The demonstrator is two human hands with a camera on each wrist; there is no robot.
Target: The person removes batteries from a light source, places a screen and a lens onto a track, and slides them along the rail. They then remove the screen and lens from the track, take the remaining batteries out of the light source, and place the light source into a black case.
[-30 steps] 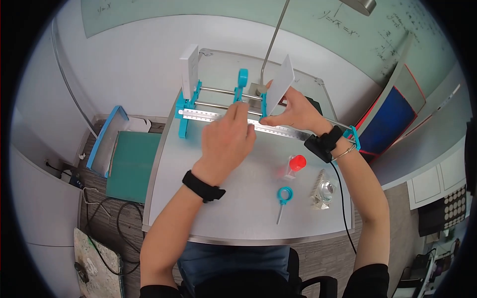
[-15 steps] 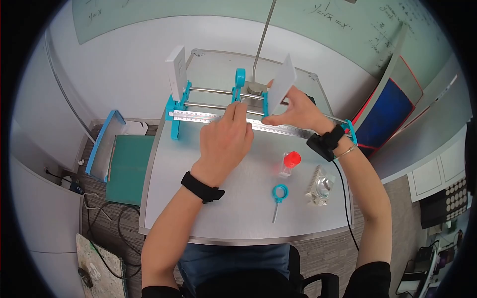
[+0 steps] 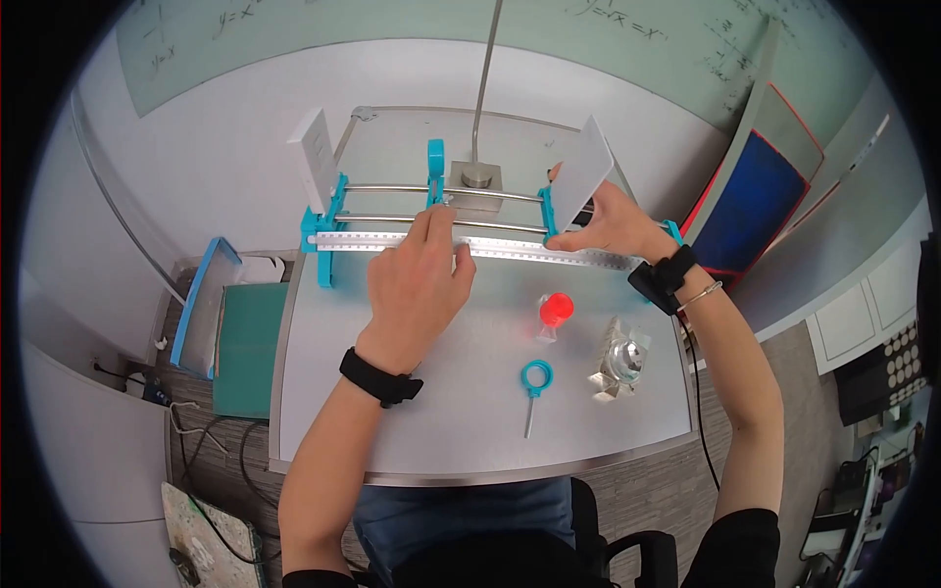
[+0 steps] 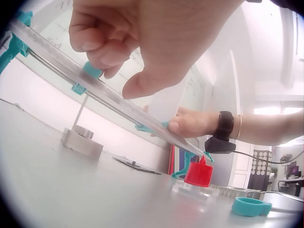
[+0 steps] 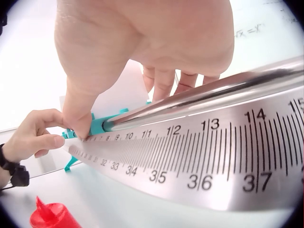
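Note:
My left hand (image 3: 417, 289) reaches over the ruler (image 3: 490, 247) and pinches the base of a blue ring holder (image 3: 436, 162) on two metal rails. In the left wrist view, the fingers of this hand (image 4: 142, 47) curl at the blue slider (image 4: 91, 70). Farther right, my right hand (image 3: 619, 223) grips the blue mount (image 3: 548, 211) of a white screen (image 3: 585, 174), thumb at the front and other fingers behind. The right wrist view shows the thumb of this hand (image 5: 137, 42) against the blue mount (image 5: 98, 126). A white panel (image 3: 314, 157) stands at the rails' left end.
On the table (image 3: 392, 441) lie a red-capped piece (image 3: 556, 310), a blue ring with a stem (image 3: 536, 375) and a clear lens in wrapping (image 3: 624, 361). A lamp base (image 3: 475, 178) stands behind the rails. A cable (image 3: 698, 412) hangs from my right wrist.
My right hand and the white screen have moved right along the rails, widening the gap to the ring holder. My left hand keeps its place at the ring holder. The head view has shifted.

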